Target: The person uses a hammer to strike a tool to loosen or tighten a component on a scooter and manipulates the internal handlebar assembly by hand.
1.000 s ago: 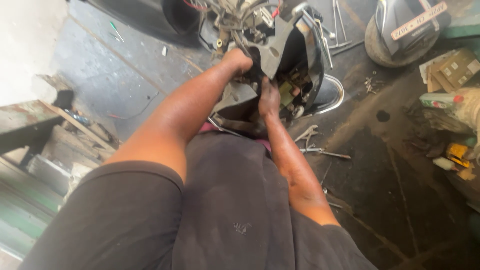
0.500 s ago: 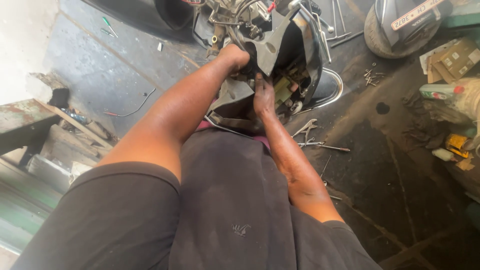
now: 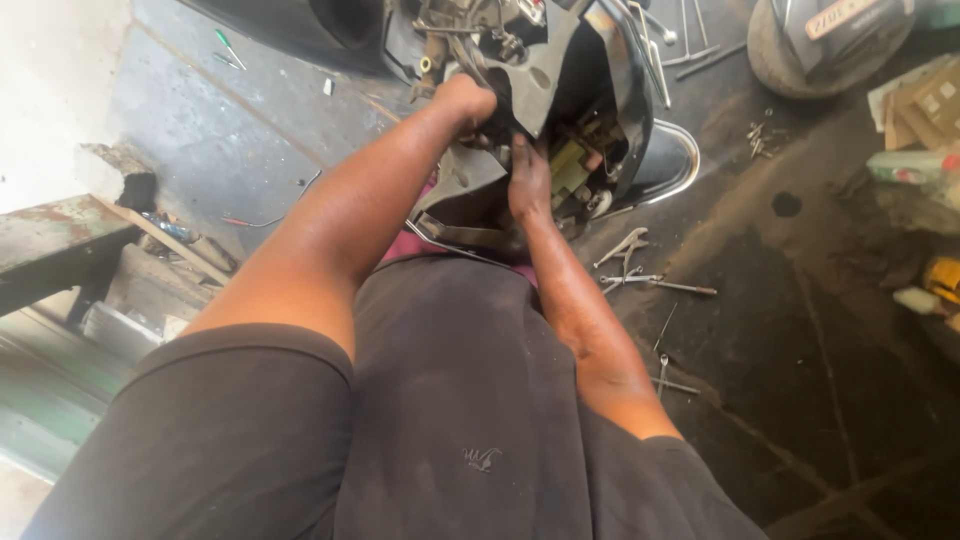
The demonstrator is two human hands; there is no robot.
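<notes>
A black scooter front panel [image 3: 590, 70] lies tilted in front of me, its inside with wires and a pale green part [image 3: 570, 165] exposed. My left hand [image 3: 465, 100] is closed in a fist on the panel's inner edge at the top. My right hand [image 3: 528, 180], dark with grease, reaches into the panel's cavity just below, its fingers pressed against the inner parts next to the green part. The fingertips are hidden, so I cannot tell whether they hold anything. A chrome trim [image 3: 670, 180] curves along the panel's right side.
Pliers [image 3: 625, 245], wrenches [image 3: 655, 285] and thin rods [image 3: 665, 385] lie on the oily floor to my right. A green screwdriver [image 3: 228, 45] lies far left. A tyre and tail [image 3: 830, 40] stand top right, cardboard boxes [image 3: 930, 100] beside them, a rusty metal bench [image 3: 50, 240] on the left.
Both hands stay at the panel. My right hand has shifted slightly deeper into the cavity, and the view has drifted a little.
</notes>
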